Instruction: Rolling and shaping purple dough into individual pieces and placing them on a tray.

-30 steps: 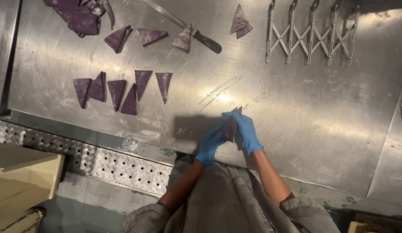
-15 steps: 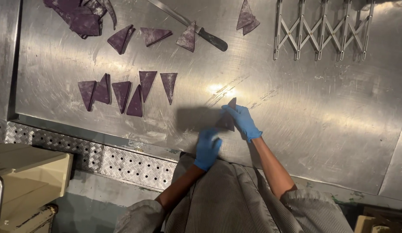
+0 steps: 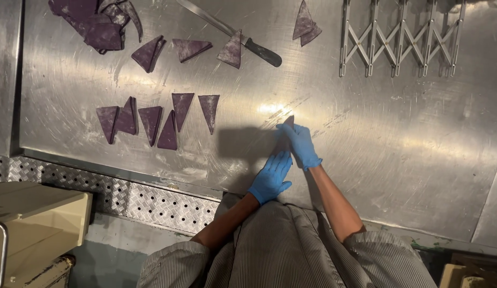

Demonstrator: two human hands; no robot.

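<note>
Both hands wear blue gloves over a steel worktop (image 3: 398, 128). My right hand (image 3: 299, 144) presses on a purple triangular dough piece (image 3: 287, 124), of which only the tip shows beyond the fingers. My left hand (image 3: 271, 178) lies flat beside it with fingers together, touching the near end of the same piece. A row of several purple dough triangles (image 3: 158, 120) lies to the left on the worktop.
More purple triangles (image 3: 190, 49) and a heap of purple dough scraps (image 3: 93, 24) lie at the far left. A long knife (image 3: 232, 32) with a black handle rests at the top. An expandable multi-wheel cutter (image 3: 400, 34) lies top right. A beige box (image 3: 35, 224) stands lower left.
My left hand moved back up against the dough piece under my right hand. The view shifted slightly, otherwise the worktop items stay where they were.
</note>
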